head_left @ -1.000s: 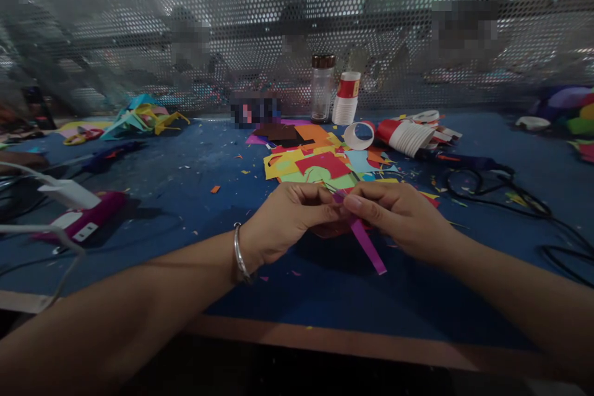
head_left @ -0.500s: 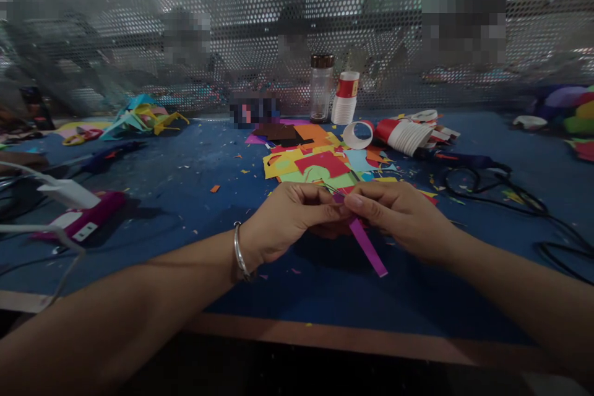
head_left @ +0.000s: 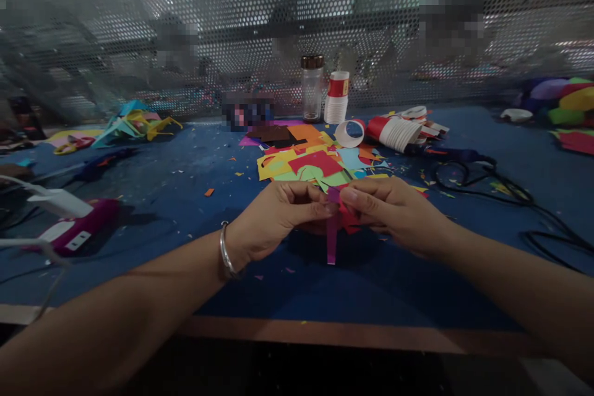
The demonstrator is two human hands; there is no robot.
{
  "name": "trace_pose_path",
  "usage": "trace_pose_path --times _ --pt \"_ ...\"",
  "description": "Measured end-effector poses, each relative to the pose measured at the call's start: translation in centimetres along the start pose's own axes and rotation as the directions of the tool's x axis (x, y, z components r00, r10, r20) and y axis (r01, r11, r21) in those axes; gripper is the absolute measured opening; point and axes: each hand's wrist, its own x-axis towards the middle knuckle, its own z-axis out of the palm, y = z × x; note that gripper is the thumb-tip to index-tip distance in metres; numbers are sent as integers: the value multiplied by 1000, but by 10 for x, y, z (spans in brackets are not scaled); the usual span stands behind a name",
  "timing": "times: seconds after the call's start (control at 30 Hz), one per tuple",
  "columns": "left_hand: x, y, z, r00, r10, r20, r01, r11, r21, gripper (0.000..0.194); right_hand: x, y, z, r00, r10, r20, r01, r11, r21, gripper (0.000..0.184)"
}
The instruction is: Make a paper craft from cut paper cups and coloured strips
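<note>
A narrow purple paper strip (head_left: 331, 241) hangs almost straight down from the fingers of my left hand (head_left: 292, 210), which pinches it near its top. Close beside it on the right, my right hand (head_left: 390, 207) has thumb and fingers pressed together. Its thumb tip lies at the strip's edge; what sits between those fingers is too small to make out. Red paper (head_left: 349, 221) shows between and behind the hands. Beyond my fingertips lies a heap of coloured paper pieces, with a red sheet (head_left: 315, 163) on top.
Behind the heap stand a clear bottle (head_left: 312, 93) and stacked paper cups (head_left: 336, 99). A paper ring (head_left: 349, 133), more cups (head_left: 394, 132) and a black cable (head_left: 487, 192) lie to the right. Left are a purple power strip (head_left: 81, 229), scissors (head_left: 74, 143) and paper scraps (head_left: 134, 120).
The purple strip has swung from slanting down to the right to hanging nearly vertical. My right fingers have shifted slightly away from my left, and red paper now shows between them. The view has turned slightly.
</note>
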Motion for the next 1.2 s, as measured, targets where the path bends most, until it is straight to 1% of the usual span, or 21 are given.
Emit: trace_pose_path --times 0.2,0.33,0.5,0.63,0.73,0.8,0.93,1.2 --pt "-2 1 1 1000 3 20 -3 1000 2 38 0 0 1 999 43 34 -45 997 65 57" --pt "-3 2 0 999 -11 39 12 1000 -16 36 -1 0 1 998 56 32 -58 996 64 56" --pt "-5 3 -6 998 -32 59 33 999 -14 33 0 -1 2 997 62 37 -65 994 88 54" --pt "-7 5 -10 995 -58 75 60 998 -34 34 -1 -2 1 997 75 33 -78 991 105 53" --pt "-7 8 -13 993 -66 93 67 998 -5 33 -2 -1 0 996 79 37 -82 992 100 53" --pt "-7 10 -15 993 -69 95 65 997 43 30 -2 -1 -1 996 83 33 -85 992 92 54" --pt "-6 14 -23 998 -39 49 31 989 143 26 -1 -1 -2 997 73 25 -75 994 85 57" --pt "-5 23 -30 998 47 -32 -39 976 216 22 0 2 -6 997 72 0 -72 997 35 59"
